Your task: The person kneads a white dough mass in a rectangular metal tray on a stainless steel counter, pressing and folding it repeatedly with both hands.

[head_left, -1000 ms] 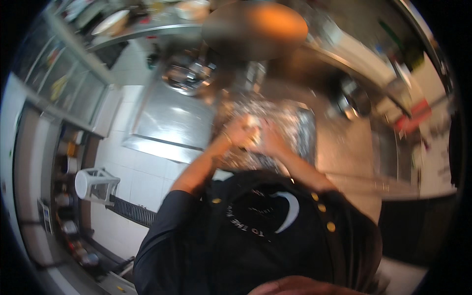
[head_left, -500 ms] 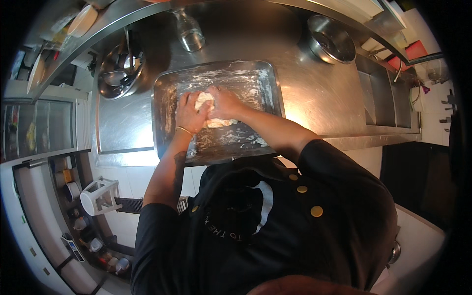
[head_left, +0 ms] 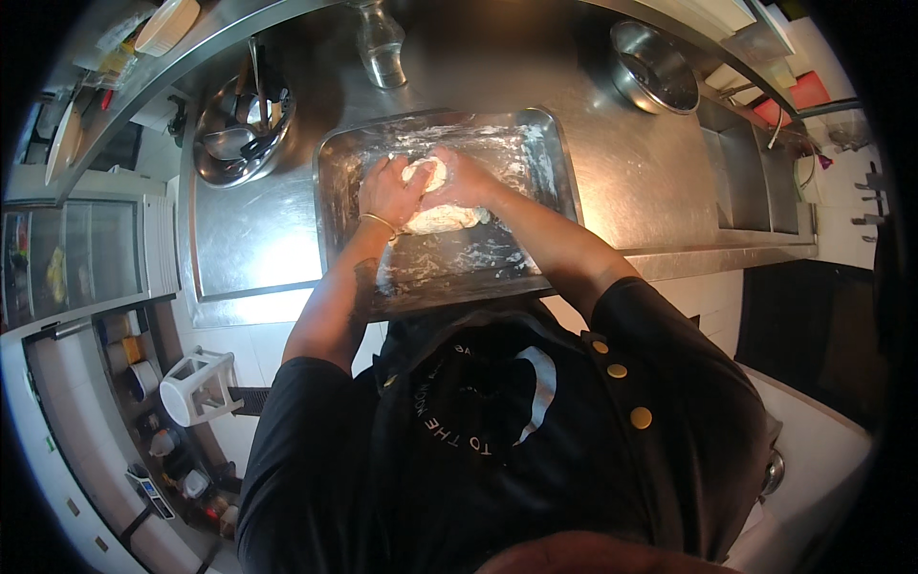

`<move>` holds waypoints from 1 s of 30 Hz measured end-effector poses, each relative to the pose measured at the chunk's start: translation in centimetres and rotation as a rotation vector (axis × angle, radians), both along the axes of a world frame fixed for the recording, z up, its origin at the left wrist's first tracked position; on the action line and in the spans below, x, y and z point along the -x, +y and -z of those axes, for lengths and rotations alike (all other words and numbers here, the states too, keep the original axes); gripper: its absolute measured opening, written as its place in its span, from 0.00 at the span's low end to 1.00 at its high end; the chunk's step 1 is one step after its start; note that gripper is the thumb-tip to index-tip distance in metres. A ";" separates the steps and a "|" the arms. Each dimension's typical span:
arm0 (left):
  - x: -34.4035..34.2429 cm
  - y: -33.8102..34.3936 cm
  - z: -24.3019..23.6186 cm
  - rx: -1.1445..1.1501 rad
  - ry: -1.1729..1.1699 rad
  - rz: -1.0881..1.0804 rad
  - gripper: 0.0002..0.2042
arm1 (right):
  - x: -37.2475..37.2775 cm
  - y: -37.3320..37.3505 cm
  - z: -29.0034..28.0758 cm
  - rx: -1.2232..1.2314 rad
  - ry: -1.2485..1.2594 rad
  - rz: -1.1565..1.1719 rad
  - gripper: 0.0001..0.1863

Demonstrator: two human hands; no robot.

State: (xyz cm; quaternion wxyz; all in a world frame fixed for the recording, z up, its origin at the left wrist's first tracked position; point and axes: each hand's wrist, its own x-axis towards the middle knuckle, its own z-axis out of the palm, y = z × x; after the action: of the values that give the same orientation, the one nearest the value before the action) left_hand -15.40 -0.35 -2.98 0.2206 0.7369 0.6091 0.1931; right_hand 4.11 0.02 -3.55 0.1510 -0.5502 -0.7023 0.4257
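Note:
A lump of pale dough point(head_left: 445, 220) lies in a deep rectangular metal baking pan point(head_left: 325, 182), whose floor and walls are smeared with flour. My left hand point(head_left: 390, 194) grips the dough from its left side, fingers bent over the top. From the right, my right hand point(head_left: 463, 182) is curled against the same lump, its fingertips partly hidden behind the dough. Between the two hands a rounded part of the dough bulges up. A thin band circles my left wrist.
The pan rests on a steel counter point(head_left: 631, 182). Behind it stands a glass bottle point(head_left: 384, 62). A metal bowl with ladles and utensils point(head_left: 239, 158) sits to the left, another metal bowl point(head_left: 660, 81) at the back right, near a sink point(head_left: 741, 182). A white stool point(head_left: 199, 387) stands below left.
The view has shifted, so the pan and hands appear farther right. Both hands stay on the dough, and the part bulging between them has changed shape slightly.

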 end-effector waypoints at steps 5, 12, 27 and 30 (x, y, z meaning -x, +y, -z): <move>0.6 -0.9 0.4 -0.038 -0.072 0.069 0.31 | 0.4 -2.7 -0.4 -0.135 -0.107 0.085 0.58; 5.4 5.2 2.4 0.164 -0.094 -0.097 0.23 | 0.0 -6.6 -3.6 -0.091 -0.233 0.372 0.47; 10.9 11.5 15.5 -0.220 0.674 0.495 0.19 | -2.6 -9.5 2.1 -0.182 -0.307 0.148 0.32; 8.1 11.2 12.3 0.006 0.571 0.354 0.24 | -3.8 -10.2 -1.5 -0.099 -0.266 0.109 0.36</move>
State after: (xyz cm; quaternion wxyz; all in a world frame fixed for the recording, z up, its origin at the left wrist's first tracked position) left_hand -23.49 10.82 -15.30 0.0732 0.8550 0.5095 -0.0641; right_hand 7.93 -10.14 -2.06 0.1064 -0.6311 -0.7052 0.3053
